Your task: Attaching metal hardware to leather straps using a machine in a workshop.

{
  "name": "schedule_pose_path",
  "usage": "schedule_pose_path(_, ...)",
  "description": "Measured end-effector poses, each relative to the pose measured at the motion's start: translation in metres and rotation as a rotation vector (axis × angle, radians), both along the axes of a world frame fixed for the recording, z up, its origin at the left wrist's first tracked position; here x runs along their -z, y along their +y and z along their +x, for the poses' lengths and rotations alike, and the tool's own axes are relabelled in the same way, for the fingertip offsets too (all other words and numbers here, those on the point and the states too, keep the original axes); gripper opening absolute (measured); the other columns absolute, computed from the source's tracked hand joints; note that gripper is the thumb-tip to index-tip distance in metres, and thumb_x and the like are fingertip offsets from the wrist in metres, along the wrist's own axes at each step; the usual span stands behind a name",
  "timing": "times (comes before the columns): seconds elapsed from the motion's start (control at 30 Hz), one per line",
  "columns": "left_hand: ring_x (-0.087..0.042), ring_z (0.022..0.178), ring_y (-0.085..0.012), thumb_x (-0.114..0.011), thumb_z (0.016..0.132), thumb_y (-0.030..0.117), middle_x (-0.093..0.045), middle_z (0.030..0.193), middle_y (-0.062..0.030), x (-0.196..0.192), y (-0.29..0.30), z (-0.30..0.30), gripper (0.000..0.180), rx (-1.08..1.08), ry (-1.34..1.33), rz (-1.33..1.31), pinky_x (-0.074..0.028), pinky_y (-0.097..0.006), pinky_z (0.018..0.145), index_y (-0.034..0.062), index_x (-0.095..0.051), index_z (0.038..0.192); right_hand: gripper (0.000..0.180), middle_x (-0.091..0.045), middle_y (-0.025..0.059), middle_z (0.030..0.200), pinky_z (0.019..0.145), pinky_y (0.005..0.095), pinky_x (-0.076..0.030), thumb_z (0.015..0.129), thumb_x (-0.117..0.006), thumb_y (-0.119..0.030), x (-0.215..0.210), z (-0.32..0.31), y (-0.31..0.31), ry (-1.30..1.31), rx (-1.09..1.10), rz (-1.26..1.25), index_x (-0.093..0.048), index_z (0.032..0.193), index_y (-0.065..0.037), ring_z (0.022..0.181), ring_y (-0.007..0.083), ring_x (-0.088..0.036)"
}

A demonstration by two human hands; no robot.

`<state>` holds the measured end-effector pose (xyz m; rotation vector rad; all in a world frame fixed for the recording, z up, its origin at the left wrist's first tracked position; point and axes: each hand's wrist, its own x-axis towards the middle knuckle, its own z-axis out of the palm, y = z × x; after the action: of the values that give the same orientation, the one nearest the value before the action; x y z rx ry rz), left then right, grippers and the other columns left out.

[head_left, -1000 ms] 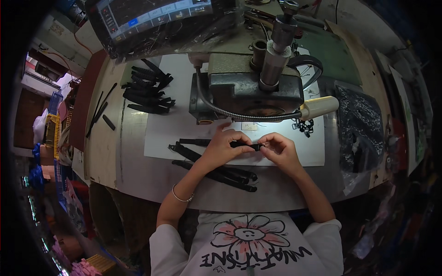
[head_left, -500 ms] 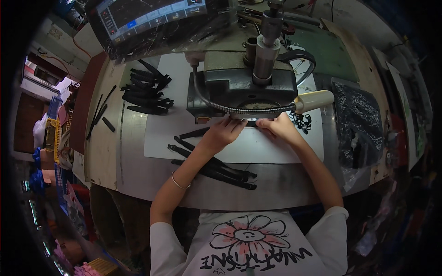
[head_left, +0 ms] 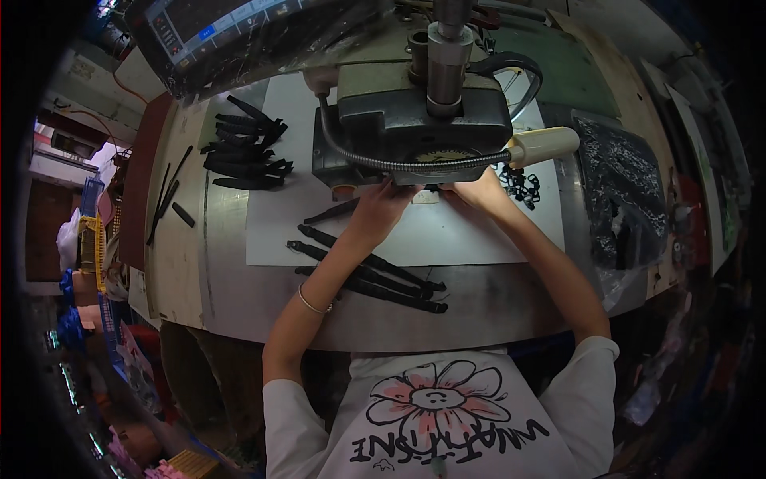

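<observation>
Both my hands reach under the front of a dark machine head [head_left: 423, 120] with a metal cylinder on top. My left hand [head_left: 387, 209] and my right hand [head_left: 480, 193] hold a small black strip [head_left: 433, 188] between them, their fingers closed at its two ends. The machine head hides the fingertips and most of the strip. Several long black fabric strips [head_left: 383, 279] lie by my left forearm, partly under it. Right of my right hand is a small heap of black ring-like pieces [head_left: 523, 190].
A pile of black strips [head_left: 243, 148] lies left of the machine, with thin black pieces [head_left: 169, 195] farther left. A plastic-wrapped screen [head_left: 215, 36] stands at the back left. A pale handle [head_left: 546, 146] juts right, near a clear bag of dark material [head_left: 622, 191].
The view has tilted slightly, so the table and machine sit higher in it. My hands have moved a little deeper under the machine head, and less of the strip shows.
</observation>
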<state>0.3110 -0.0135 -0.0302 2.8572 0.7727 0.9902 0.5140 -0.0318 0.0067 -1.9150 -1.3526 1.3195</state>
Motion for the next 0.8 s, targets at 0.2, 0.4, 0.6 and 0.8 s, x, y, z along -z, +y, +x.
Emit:
schedule_pose_path(0.2,-0.058,0.094,-0.0234,-0.056,0.077,0.006,-0.060,0.098,-0.0082,-0.007,-0.003,0.005,0.029,0.092,0.112,0.070,-0.045,-0.036,0.086,0.0055,-0.059,0.106,0.029,-0.063,0.0167,0.081,0.070,0.0401,-0.047,0.068,-0.066,-0.025,-0.011,-0.011,-0.010,-0.377,-0.024,0.204,-0.061,0.083,-0.001,0.078,0.0326,-0.061)
schedule_pose_path(0.4,-0.057,0.095,-0.0200,-0.057,0.074,0.004,-0.059,0.098,-0.0059,-0.006,-0.003,0.001,0.032,0.108,0.134,0.010,-0.045,-0.033,0.086,0.0058,-0.060,0.106,0.026,-0.060,0.0158,0.082,0.076,0.0412,-0.038,0.068,-0.069,-0.017,0.016,-0.005,-0.029,-0.399,-0.060,0.885,-0.062,0.088,0.000,0.088,0.0335,-0.052)
schedule_pose_path(0.6,-0.058,0.098,-0.0225,-0.055,0.077,0.004,-0.060,0.101,-0.0094,-0.011,-0.004,0.003,0.028,0.107,0.140,0.080,-0.044,-0.036,0.090,0.0038,-0.059,0.105,0.019,-0.056,0.0165,0.098,0.083,0.0424,-0.037,0.075,-0.063,-0.008,0.023,-0.002,-0.037,-0.371,-0.187,0.942,-0.061,0.093,-0.001,0.095,0.0350,-0.048)
schedule_pose_path(0.8,-0.055,0.104,-0.0203,-0.058,0.075,0.005,-0.062,0.104,-0.0060,-0.015,-0.004,0.003,0.032,0.072,0.208,0.142,-0.037,-0.035,0.096,0.0056,-0.063,0.107,0.018,-0.055,0.0154,0.097,0.084,0.0429,-0.037,0.076,-0.062,-0.007,0.021,-0.006,-0.041,-0.457,-0.214,0.891,-0.062,0.093,-0.002,0.096,0.0344,-0.048)
